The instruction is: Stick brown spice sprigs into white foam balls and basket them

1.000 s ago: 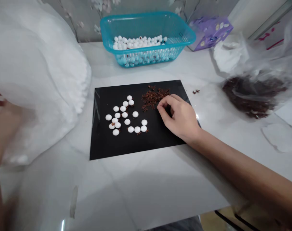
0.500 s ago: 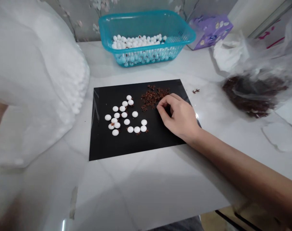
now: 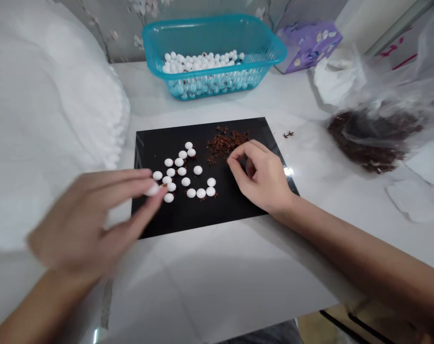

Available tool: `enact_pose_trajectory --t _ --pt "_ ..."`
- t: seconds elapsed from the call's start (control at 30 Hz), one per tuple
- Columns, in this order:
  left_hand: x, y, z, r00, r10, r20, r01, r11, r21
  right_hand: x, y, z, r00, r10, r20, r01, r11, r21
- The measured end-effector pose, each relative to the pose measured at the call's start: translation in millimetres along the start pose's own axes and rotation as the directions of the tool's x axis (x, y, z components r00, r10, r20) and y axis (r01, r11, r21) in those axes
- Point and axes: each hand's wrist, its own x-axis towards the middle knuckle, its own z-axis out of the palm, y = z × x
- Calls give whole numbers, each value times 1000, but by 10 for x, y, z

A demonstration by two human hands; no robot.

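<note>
Foreground: the left hand [image 3: 91,224], motion-blurred, has thumb and fingertips pinched on one white bead [image 3: 153,189], held just over the near-left part of the black mat [image 3: 188,220]. The bead is small, round and smooth. It is probably very light and foam-like, so it would roll easily and dent under pressure. A gentle pinch across its widest part suits it best.

Just beyond those fingertips lie the loose white beads [image 3: 183,170], close enough for a careless sweep to scatter them.

To their right rests the right hand [image 3: 265,179], heel on the mat, thumb and forefinger drawn together. Whether a fragment sits between them is too small to tell. Touching its fingertips on the far side is a pile of brown star-shaped pieces [image 3: 226,142], which look dry, spiky and brittle.

Left of the left hand bulges a large white bag [image 3: 41,134]. Right of the right hand are a stray brown piece [image 3: 288,134] and a clear bag of brown pieces [image 3: 374,138].

Farthest away are a teal basket [image 3: 152,38] of beads and a purple tissue box [image 3: 310,45].
</note>
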Motion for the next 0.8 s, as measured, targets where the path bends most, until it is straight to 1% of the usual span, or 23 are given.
enact_pose_trajectory --t 0.03,0.07,0.1,0.17,0.27,0.37,0.4,0.47,0.53,0.6,0.8 --pt "-41 61 102 994 111 -6 -110 990 90 -19 -19 -3 999 -33 -3 33 999 26" --pt "-83 118 206 984 176 5 -176 981 83 -41 -42 -7 997 -71 0 71 996 51" --pt "-120 166 300 983 180 20 -180 983 36 -65 -68 -11 994 -111 7 110 991 77" --pt "-166 227 431 989 102 105 -93 992 -81 -116 -124 -18 982 -186 33 180 976 126" --pt "-174 242 479 976 -6 215 47 982 -185 -186 -192 -9 957 -285 54 273 948 167" --pt "-156 226 462 959 -137 248 196 952 -234 -229 -217 20 917 -399 -22 397 904 158" --pt "-151 223 461 950 -182 254 250 931 -265 -237 -218 30 900 -433 -51 436 888 148" --pt "-143 219 472 930 -239 278 329 878 -347 -244 -213 47 869 -490 -68 495 860 121" --pt "-136 216 484 910 -259 325 380 833 -401 -243 -208 57 848 -525 -66 529 844 90" --pt "-130 210 489 895 -266 359 410 809 -421 -241 -206 60 842 -535 -67 538 840 71" --pt "-129 175 482 877 -291 382 451 773 -446 -232 -210 51 833 -553 -37 554 829 78"
